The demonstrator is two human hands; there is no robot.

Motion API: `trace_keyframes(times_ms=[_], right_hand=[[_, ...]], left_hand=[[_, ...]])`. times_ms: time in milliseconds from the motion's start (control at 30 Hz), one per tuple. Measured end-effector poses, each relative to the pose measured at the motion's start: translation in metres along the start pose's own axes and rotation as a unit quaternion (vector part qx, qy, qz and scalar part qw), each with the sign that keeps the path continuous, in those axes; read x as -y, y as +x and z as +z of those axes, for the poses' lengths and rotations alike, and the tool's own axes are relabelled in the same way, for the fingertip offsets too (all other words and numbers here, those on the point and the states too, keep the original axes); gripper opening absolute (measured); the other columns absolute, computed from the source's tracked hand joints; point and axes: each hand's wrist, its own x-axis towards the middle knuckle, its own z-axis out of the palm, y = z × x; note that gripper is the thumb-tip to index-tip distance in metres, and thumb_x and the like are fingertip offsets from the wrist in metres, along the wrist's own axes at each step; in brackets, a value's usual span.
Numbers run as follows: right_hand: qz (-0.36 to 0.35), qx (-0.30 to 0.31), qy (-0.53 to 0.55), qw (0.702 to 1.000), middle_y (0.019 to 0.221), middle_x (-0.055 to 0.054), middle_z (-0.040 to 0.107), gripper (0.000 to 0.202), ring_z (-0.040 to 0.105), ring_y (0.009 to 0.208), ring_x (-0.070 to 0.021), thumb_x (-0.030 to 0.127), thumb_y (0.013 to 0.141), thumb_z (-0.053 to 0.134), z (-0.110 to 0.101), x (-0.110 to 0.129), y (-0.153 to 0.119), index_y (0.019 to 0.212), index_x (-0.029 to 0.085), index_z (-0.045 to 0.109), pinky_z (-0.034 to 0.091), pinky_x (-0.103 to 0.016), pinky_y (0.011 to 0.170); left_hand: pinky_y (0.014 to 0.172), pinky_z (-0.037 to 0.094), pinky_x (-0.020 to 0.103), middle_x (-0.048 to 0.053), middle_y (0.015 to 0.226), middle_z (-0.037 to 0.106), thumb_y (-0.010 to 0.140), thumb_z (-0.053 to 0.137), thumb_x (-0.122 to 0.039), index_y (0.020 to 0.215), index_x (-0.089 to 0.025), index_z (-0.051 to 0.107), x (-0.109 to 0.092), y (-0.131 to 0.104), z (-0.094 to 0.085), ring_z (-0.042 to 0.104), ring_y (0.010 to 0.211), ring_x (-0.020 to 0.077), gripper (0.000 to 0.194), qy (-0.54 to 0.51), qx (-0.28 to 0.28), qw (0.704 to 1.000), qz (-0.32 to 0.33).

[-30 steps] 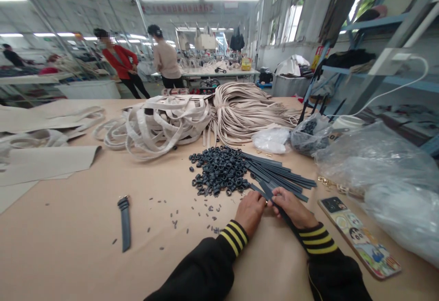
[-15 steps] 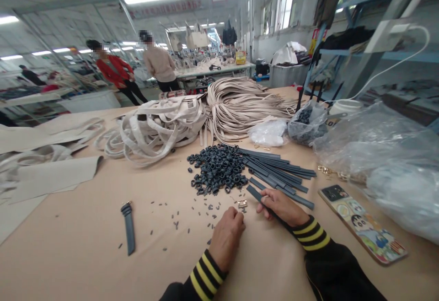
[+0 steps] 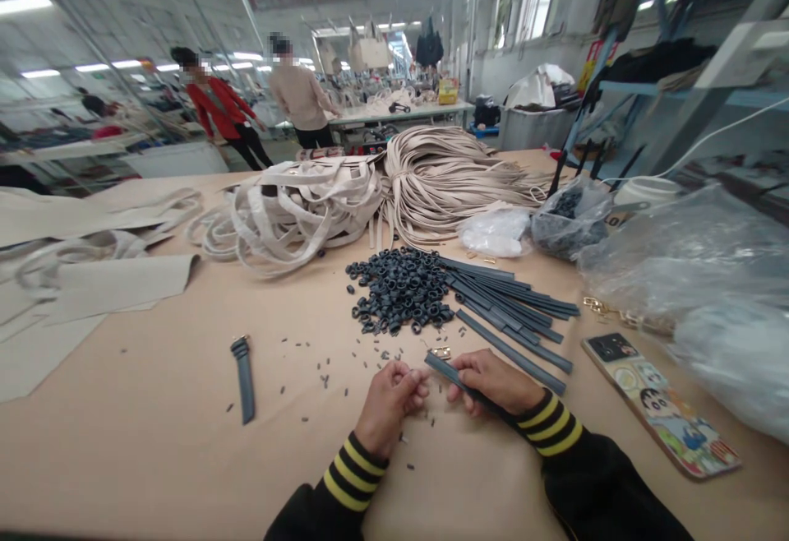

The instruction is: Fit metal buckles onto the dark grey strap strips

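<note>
My right hand grips a dark blue-grey strap whose free end points left toward my left hand. The left hand's fingers are curled at that strap end; whether they pinch a small piece I cannot tell. A small gold buckle lies just beyond both hands. Farther off sit a heap of dark loops and a fan of dark straps. One finished strap lies alone to the left.
Small dark punched bits are scattered on the tan tabletop. Beige strap bundles and cream webbing lie at the back. Plastic bags and a phone are on the right. Two people stand far behind.
My right hand drew one strap out of the fan toward me. My left hand left the pile, dropped back near the buckle, then closed in on the strap's end.
</note>
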Motion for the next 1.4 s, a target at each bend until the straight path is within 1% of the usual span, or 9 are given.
trace_keyframes(times_ms=[133,300,467,633,867,1067,1233,1300,1400], right_hand=[[0.015,0.048,-0.003,0.999,0.075,-0.006,0.064,0.020,0.051,0.045,-0.0070,0.028,0.076,0.043,0.014,-0.001,0.003,0.080,0.011,0.053,0.045,-0.020,0.044],[0.022,0.093,0.025,0.995,0.080,-0.007,0.064,0.027,0.053,0.048,-0.0065,0.034,0.077,0.047,0.017,0.000,0.004,0.089,0.011,0.055,0.044,-0.018,0.046],[0.052,0.093,0.035,0.994,0.082,-0.008,0.064,0.026,0.055,0.051,-0.0072,0.029,0.076,0.047,0.015,0.003,0.004,0.092,0.010,0.055,0.046,-0.018,0.048],[0.043,0.100,0.056,0.992,0.081,-0.008,0.064,0.025,0.055,0.051,-0.0081,0.028,0.075,0.047,0.014,0.000,0.005,0.091,0.011,0.056,0.046,-0.020,0.048],[0.000,0.076,0.020,0.997,0.072,-0.006,0.062,0.032,0.045,0.040,-0.0048,0.040,0.079,0.047,0.015,-0.006,0.007,0.085,0.009,0.054,0.036,-0.017,0.039],[-0.009,0.069,0.008,0.998,0.070,-0.004,0.061,0.034,0.042,0.040,-0.0044,0.044,0.079,0.047,0.013,-0.008,0.006,0.080,0.011,0.054,0.035,-0.017,0.040],[-0.016,0.101,0.001,0.995,0.072,-0.004,0.062,0.034,0.043,0.041,-0.0043,0.042,0.080,0.046,0.017,-0.003,0.006,0.086,0.010,0.055,0.035,-0.017,0.041],[-0.013,0.109,-0.026,0.994,0.073,-0.005,0.062,0.034,0.045,0.043,-0.0047,0.041,0.081,0.044,0.018,0.000,0.004,0.087,0.010,0.056,0.037,-0.018,0.043],[0.006,0.099,-0.076,0.992,0.079,-0.007,0.063,0.030,0.049,0.049,-0.0056,0.036,0.082,0.043,0.013,0.005,-0.005,0.088,0.010,0.055,0.040,-0.019,0.047]], left_hand=[[0.044,0.039,0.013,0.000,0.057,0.060,0.067,0.063,-0.031,0.073,-0.015,0.036,-0.001,-0.001,-0.004,0.051,0.043,0.0044,0.032,-0.023,-0.020,1.000,-0.005],[0.040,0.036,0.012,-0.001,0.053,0.060,0.065,0.064,-0.032,0.073,-0.016,0.035,0.004,0.003,-0.006,0.050,0.040,0.0052,0.034,-0.010,-0.030,0.999,-0.004],[0.041,0.039,0.013,0.000,0.053,0.060,0.063,0.065,-0.033,0.072,-0.016,0.036,0.005,0.004,-0.006,0.051,0.041,0.0060,0.034,-0.006,-0.039,0.999,-0.003],[0.041,0.039,0.014,0.000,0.053,0.060,0.062,0.066,-0.034,0.072,-0.016,0.037,0.004,0.002,-0.006,0.051,0.039,0.0065,0.036,-0.010,-0.030,0.999,-0.003],[0.044,0.039,0.014,0.001,0.056,0.059,0.066,0.062,-0.038,0.074,-0.014,0.041,0.006,0.003,-0.011,0.050,0.042,0.0049,0.033,-0.010,-0.006,1.000,0.013],[0.037,0.032,0.014,-0.006,0.049,0.049,0.067,0.061,-0.036,0.077,-0.013,0.048,0.003,0.001,-0.016,0.041,0.037,0.0032,0.028,0.058,-0.010,0.997,0.047],[0.047,0.042,0.016,-0.001,0.058,0.058,0.062,0.066,-0.033,0.076,-0.014,0.042,0.004,0.000,-0.015,0.053,0.049,0.0069,0.034,-0.001,0.013,1.000,0.016],[0.047,0.041,0.015,0.001,0.058,0.060,0.062,0.066,-0.032,0.074,-0.014,0.041,0.005,0.001,-0.017,0.053,0.048,0.0063,0.034,-0.005,0.004,1.000,0.016],[0.045,0.040,0.013,0.001,0.057,0.061,0.062,0.066,-0.030,0.075,-0.013,0.042,0.003,0.001,-0.023,0.052,0.044,0.0049,0.032,-0.004,-0.041,0.999,0.014]])
